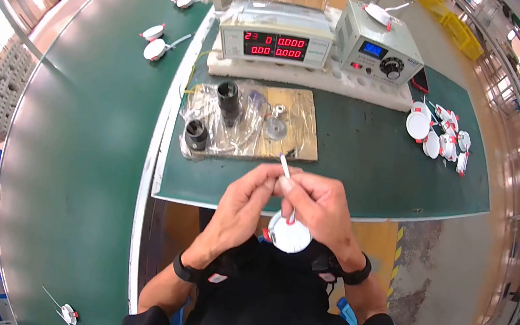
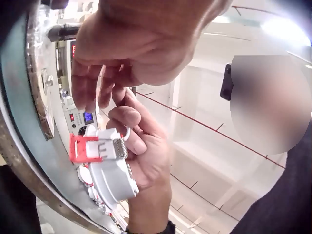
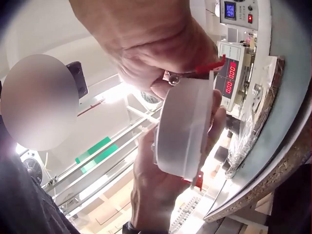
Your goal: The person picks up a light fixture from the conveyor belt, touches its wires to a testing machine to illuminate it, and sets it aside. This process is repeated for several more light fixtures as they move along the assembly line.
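A white round downlight point(image 1: 290, 234) with red-sleeved spring clips hangs below my two hands, close in front of my body. Its white cable point(image 1: 285, 167) rises between the hands, the end pointing toward the bench. My right hand point(image 1: 322, 206) pinches this cable between thumb and fingers. From the other side, my left hand point(image 1: 242, 205) brings its thumb and fingertips together at the cable, touching the right fingers. In the left wrist view, the lamp's grey-white housing point(image 2: 112, 178) and a coiled spring with its red clip point(image 2: 86, 148) show beside the right palm.
Ahead stand a meter with red digits point(image 1: 275, 46) and a grey power unit point(image 1: 380, 48). A plastic-wrapped board point(image 1: 308, 129) carries black cylindrical sockets point(image 1: 229, 99). Several downlights point(image 1: 432, 145) lie at the right; others point(image 1: 155, 49) lie on the green belt point(image 1: 84, 158) at left.
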`<state>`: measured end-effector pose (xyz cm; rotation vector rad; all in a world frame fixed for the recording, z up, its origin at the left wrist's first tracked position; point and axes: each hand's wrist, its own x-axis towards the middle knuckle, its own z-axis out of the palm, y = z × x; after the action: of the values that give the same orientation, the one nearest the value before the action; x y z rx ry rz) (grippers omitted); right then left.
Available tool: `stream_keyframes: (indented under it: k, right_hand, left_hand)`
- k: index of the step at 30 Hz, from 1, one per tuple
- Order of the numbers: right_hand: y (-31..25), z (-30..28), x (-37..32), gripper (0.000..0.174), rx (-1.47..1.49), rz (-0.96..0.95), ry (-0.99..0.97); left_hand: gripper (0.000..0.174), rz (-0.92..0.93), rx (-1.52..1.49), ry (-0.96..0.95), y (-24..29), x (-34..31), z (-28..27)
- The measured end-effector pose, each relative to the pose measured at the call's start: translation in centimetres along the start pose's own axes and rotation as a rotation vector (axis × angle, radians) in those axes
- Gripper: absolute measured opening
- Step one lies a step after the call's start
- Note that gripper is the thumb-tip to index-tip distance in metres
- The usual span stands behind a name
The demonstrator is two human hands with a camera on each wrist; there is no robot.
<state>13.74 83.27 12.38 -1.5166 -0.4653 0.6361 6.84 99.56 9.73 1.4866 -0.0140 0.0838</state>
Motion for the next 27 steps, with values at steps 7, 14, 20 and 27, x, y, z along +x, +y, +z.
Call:
stream_keyframes:
  k: [7,14,20,27]
  right_hand:
    - [2.1,-1.0,3.9,0.033,0.136,0.009,0.082]
    - [4.4,-1.6,7.4,0.034,-0.116,0.042,0.138]
    - [5.1,-2.6,10.1,0.035,-0.105,0.133,0.11]
    - [4.1,-2.4,10.3,0.034,-0.15,0.188,0.113]
  left_hand:
    - [0.056,-0.361,-0.566,-0.22,-3.0,-0.7,0.2]
    - [0.052,-0.548,-0.717,-0.183,-3.4,1.2,0.0]
    - [0.049,-0.577,-0.764,-0.198,-3.5,3.8,-1.0]
    - [0.049,-0.623,-0.819,-0.235,-3.2,4.3,-0.9]
